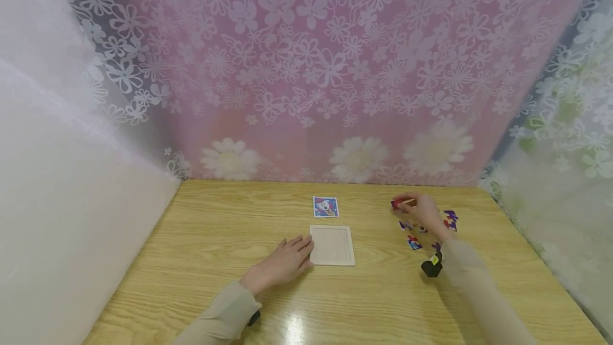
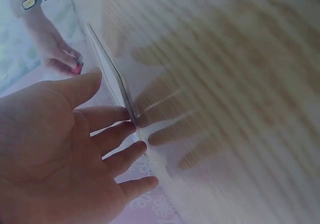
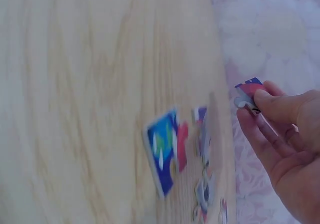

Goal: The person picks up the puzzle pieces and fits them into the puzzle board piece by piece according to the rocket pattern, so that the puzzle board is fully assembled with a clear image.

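A jigsaw puzzle piece (image 3: 250,90), red, blue and white, is pinched between the thumb and fingers of my right hand (image 1: 421,213), raised over the table's right side. Under and around that hand lie several loose puzzle pieces (image 1: 414,242); in the right wrist view a blue and red piece (image 3: 162,146) lies nearest. My left hand (image 1: 286,261) rests with extended fingers at the left edge of a shallow square wooden puzzle frame (image 1: 353,249). In the left wrist view its fingertips (image 2: 131,126) are right at the frame's edge.
Behind the puzzle frame lies a small picture card (image 1: 325,207) with a white figure on blue. The wooden table (image 1: 215,238) ends at a pink flowered curtain (image 1: 297,95) at the back. A pale sheet (image 1: 72,148) hangs at the left, a flowered one (image 1: 565,174) at the right.
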Demonstrator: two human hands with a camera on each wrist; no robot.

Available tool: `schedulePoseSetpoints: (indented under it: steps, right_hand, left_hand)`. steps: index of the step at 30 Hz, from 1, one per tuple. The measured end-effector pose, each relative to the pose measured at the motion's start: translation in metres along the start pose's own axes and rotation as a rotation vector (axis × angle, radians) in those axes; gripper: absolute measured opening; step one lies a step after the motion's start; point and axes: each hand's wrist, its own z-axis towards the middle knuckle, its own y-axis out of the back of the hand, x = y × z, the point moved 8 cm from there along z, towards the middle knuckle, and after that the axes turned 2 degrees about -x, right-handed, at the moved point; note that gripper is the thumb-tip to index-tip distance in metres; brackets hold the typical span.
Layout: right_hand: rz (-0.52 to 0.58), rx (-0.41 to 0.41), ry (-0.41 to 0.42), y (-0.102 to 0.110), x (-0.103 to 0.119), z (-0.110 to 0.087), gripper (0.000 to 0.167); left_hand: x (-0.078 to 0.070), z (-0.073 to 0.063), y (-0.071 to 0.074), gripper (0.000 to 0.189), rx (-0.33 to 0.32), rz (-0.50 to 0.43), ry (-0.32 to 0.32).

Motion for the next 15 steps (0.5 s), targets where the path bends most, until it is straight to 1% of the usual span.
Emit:
schedulePoseSetpoints:
  steps: [3,9,14,15]
  right_hand:
    - [0.082,0.021,-0.006,-0.003,0.008,-0.002,0.030]
    - [0.182,0.035,-0.008,-0.011,0.025,-0.007,0.034]
    - [0.255,0.031,0.030,-0.022,0.038,-0.010,0.032]
    - [0.255,0.026,0.036,-0.024,0.040,-0.011,0.031]
  left_hand:
    - [-0.001,0.000,0.000,0.055,-0.001,-0.004,0.005]
    - [-0.004,-0.002,0.001,0.057,-0.001,0.009,0.010]
    - [-0.004,-0.003,-0.001,0.057,0.001,0.004,0.008]
    - [-0.004,-0.003,-0.001,0.057,0.003,0.000,0.006]
